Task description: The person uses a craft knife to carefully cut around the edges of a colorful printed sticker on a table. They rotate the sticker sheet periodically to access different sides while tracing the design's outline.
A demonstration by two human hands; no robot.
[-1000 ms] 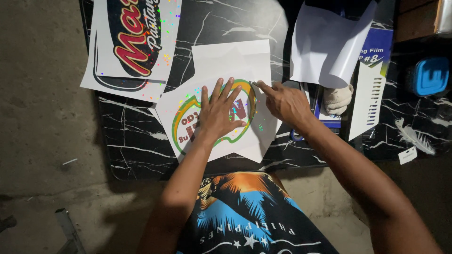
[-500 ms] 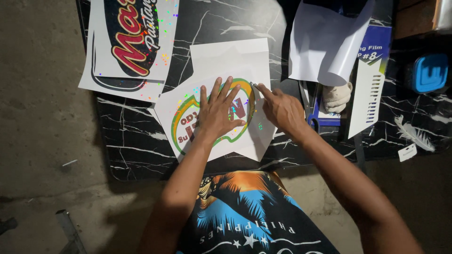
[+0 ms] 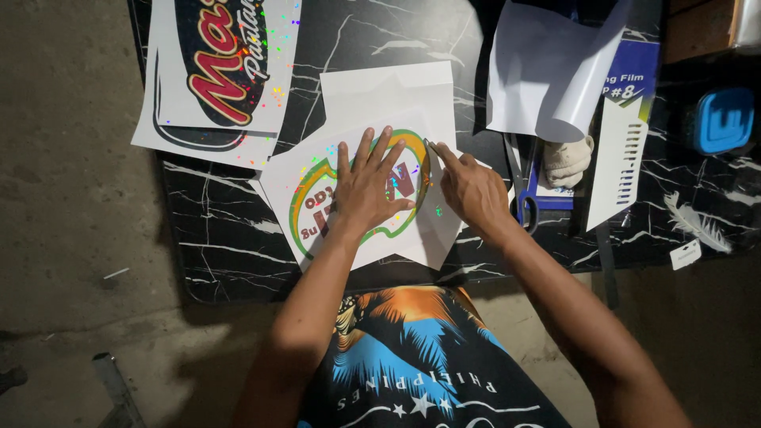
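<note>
A glittery printed sticker sheet (image 3: 313, 194), with a green and yellow outlined design and red letters, lies on the black marble-patterned table (image 3: 230, 246). My left hand (image 3: 367, 189) rests flat on the design with fingers spread. To its right, my right hand (image 3: 468, 187) pinches a small slim tool against the design's right edge, its tip touching the sheet near the green outline.
A larger printed sheet (image 3: 218, 71) with red lettering lies at the far left. A plain white sheet (image 3: 392, 91) sits behind the sticker. A curled white sheet (image 3: 555, 71), blue-handled scissors (image 3: 525, 202), a white glove (image 3: 567, 158), a perforated white strip (image 3: 622, 170) and a blue object (image 3: 723, 120) sit to the right.
My right hand has drawn slightly left and toward me along the sticker's right edge, uncovering the scissors. The left hand stays pressed flat on the design.
</note>
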